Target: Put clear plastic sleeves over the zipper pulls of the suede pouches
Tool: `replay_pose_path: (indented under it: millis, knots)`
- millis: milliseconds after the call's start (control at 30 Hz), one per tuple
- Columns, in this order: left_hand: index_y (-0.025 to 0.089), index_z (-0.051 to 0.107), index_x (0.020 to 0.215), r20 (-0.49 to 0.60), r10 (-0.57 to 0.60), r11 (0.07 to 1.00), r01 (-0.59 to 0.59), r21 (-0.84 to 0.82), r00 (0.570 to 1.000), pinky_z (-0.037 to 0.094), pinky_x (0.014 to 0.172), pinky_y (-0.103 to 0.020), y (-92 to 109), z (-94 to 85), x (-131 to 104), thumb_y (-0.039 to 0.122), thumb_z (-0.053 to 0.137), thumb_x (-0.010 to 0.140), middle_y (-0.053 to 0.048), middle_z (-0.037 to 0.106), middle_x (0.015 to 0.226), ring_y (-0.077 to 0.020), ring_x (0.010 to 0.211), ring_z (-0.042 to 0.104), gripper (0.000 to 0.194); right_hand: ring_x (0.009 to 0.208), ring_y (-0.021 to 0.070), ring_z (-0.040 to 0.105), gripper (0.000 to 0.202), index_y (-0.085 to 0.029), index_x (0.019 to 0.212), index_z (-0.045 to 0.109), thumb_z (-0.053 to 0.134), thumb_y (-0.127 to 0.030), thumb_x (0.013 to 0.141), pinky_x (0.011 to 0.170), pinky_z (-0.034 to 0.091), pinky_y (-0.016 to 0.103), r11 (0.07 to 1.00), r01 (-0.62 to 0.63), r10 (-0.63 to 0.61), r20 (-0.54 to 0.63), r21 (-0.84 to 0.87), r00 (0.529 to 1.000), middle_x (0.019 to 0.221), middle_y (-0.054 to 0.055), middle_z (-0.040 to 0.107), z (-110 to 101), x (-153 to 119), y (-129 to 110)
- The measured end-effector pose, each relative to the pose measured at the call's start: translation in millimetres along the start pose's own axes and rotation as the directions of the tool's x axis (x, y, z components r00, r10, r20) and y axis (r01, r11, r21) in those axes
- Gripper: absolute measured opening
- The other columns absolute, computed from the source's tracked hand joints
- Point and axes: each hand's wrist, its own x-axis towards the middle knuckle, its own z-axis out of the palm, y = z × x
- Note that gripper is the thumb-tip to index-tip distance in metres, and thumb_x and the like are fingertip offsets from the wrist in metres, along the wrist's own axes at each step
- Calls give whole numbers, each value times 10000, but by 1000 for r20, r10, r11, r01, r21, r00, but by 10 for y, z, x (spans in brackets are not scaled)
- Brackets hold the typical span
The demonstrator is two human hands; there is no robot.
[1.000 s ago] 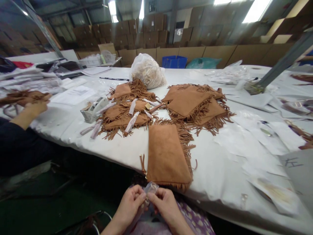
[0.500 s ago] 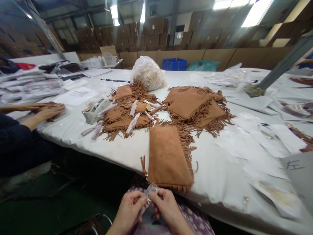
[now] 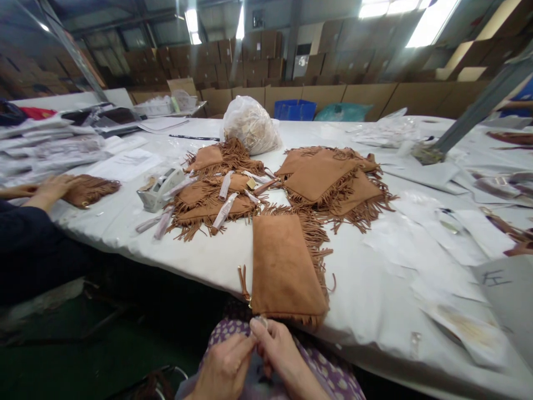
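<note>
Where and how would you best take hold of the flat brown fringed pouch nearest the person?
I'd pinch the flat brown fringed pouch by its plain left edge, coming from the left: it lies flat, and most visible fringe spreads from the right side.

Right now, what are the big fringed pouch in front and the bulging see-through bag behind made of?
The fringed pouch looks like tan suede, real or imitation: its surface is matte and faintly mottled, with soft cut strips. The bulging bag seems to be thin, glossy plastic film, because it's wrinkled, cloudy and partly see-through.
</note>
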Motion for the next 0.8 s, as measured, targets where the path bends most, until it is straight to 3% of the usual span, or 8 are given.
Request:
replay_pose_path:
  millis: [100,267,367,433,500,567,700,800]
  knots:
    - [210,537,1283,102,33,999,-30,-31,994,560,781,-193,-25,-18,-26,128,380,922,-85,714,958,-146,837,700,403,392,64,380,539,-175,499,452,581,-669,670,390,253,198,992,90,-95,-46,-86,994,421,-34,443,16,-2,-20]
    - [252,352,1417,160,17,1000,-17,-6,987,518,858,-158,-384,-109,-572,143,427,921,-55,669,1170,-140,1005,663,513,266,70,327,494,-205,562,441,523,-675,689,307,219,208,997,-73,74,-98,16,992,368,-47,454,-12,20,31]
    - [291,494,1323,270,-142,989,123,84,952,545,797,-153,-629,-297,-936,231,506,901,-15,713,1078,-148,920,693,427,250,73,350,468,-209,574,427,543,-650,683,295,222,196,997,-78,81,-138,27,987,359,-53,459,-83,47,42]
    - [301,621,1177,296,-265,963,234,136,918,561,813,-222,-677,-438,-983,318,557,870,-8,731,1005,-177,885,698,314,253,70,364,461,-201,572,440,548,-632,692,296,228,188,998,-56,56,-151,5,987,369,-48,473,-129,60,39]
    - [276,666,1083,234,-396,918,380,114,888,540,873,-298,-600,-518,-822,371,533,876,-29,718,1022,-205,942,670,264,262,66,377,464,-192,568,455,551,-624,704,299,233,182,999,-33,30,-145,-17,989,383,-40,489,-154,65,33]
    - [231,645,1095,179,-526,842,539,-27,831,505,905,-310,-421,-491,-504,362,431,922,-63,685,1089,-207,1025,624,304,262,65,381,479,-189,565,460,550,-637,707,296,232,179,1000,-20,17,-136,-23,991,381,-41,486,-157,59,23]
    - [169,637,962,336,-542,662,638,-393,770,513,752,-248,4,-182,136,413,502,876,-63,702,894,-180,822,652,292,257,66,377,527,-184,572,470,568,-690,676,284,243,181,1000,-6,6,-115,-1,993,378,-48,477,-157,18,-15]
    - [157,578,798,444,-539,503,696,-513,716,417,467,-180,161,32,312,487,492,859,-5,622,648,-100,491,538,346,262,54,360,554,-171,586,494,585,-712,664,285,256,174,998,-3,8,-83,57,997,391,-52,483,-193,-10,-41]
